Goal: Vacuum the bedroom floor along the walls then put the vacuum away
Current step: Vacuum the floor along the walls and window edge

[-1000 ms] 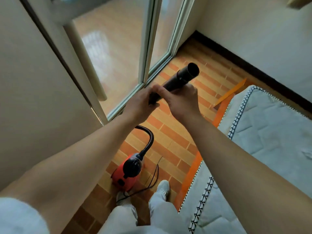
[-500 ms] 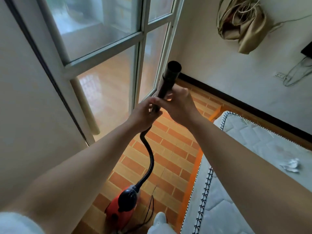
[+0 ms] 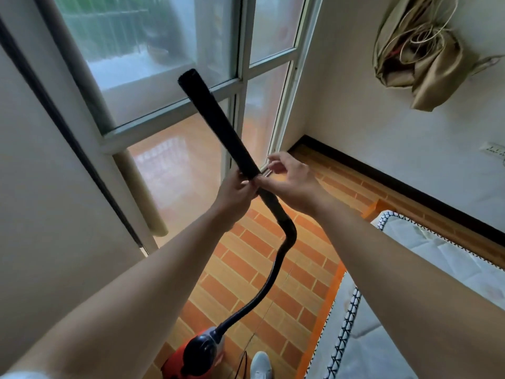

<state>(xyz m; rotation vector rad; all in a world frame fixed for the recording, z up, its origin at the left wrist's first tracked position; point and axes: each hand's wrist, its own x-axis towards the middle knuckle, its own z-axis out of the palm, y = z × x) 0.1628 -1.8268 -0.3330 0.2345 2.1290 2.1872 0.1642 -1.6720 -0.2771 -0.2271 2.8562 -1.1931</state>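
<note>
A tan cloth bag (image 3: 426, 58) hangs on the far wall, its mouth slack, and a loose coil of pale cord (image 3: 420, 36) sits in it and spills over its rim; what else it holds cannot be told. It is the only container in view.

The vacuum (image 3: 200, 352), one red and black canister, stands on the brick-pattern floor (image 3: 246, 258) at the bottom of the view, just beside one white shoe (image 3: 261, 365). One black hose (image 3: 273, 274) rises from it in a curve to one rigid black tube (image 3: 218, 121), which is held up in the air, tilted up and to the left, its open end in front of the glass door (image 3: 164, 50).

Two bare hands meet at the tube's lower end. The left grip (image 3: 235, 192) is clamped round the tube where it joins the hose end. The right grip (image 3: 291, 184) is apart: its thumb touches the tube at that joint, next to the left thumb, while its fingers (image 3: 274, 161) are spread loosely off to the right of the tube and hold nothing.

One quilted mattress (image 3: 410, 310) lies on the floor to the right, and one wall socket (image 3: 494, 149) sits on the wall above the dark skirting
</note>
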